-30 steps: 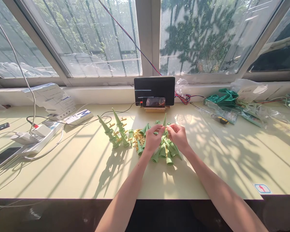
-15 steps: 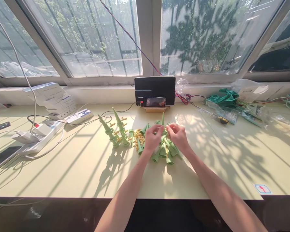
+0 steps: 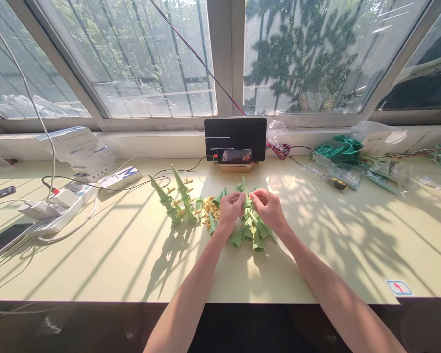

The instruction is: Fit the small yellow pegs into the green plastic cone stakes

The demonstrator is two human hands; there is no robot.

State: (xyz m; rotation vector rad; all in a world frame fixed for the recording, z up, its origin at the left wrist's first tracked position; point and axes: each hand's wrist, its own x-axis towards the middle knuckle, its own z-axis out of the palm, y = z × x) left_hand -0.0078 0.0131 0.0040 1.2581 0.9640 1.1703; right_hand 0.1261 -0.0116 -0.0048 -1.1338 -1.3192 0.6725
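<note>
Between my two hands a pointed green plastic cone piece [image 3: 246, 197] stands roughly upright above the pile. My left hand [image 3: 231, 211] pinches it from the left, and my right hand [image 3: 270, 210] grips its right side, fingertips close together. Whether a small part is also in my fingers is hidden. Below lie several loose green cone pieces [image 3: 257, 243], their hollow ends toward me. Small yellow peg pieces [image 3: 209, 208] are heaped beside my left hand. Two assembled green spires [image 3: 164, 197] with yellow pegs stand farther left.
A phone [image 3: 235, 156] leans on a small stand before a black screen [image 3: 235, 130]. At left are a power strip [image 3: 64, 211], cables and white boxes [image 3: 83, 152]. Plastic bags [image 3: 340, 149] and a black-and-yellow item [image 3: 339, 183] lie at right. The table's front edge is near my forearms.
The cone between my hands has come slightly lower and to the left, and more of its base shows. My right fingertips have shifted a little left, closer to my left hand.
</note>
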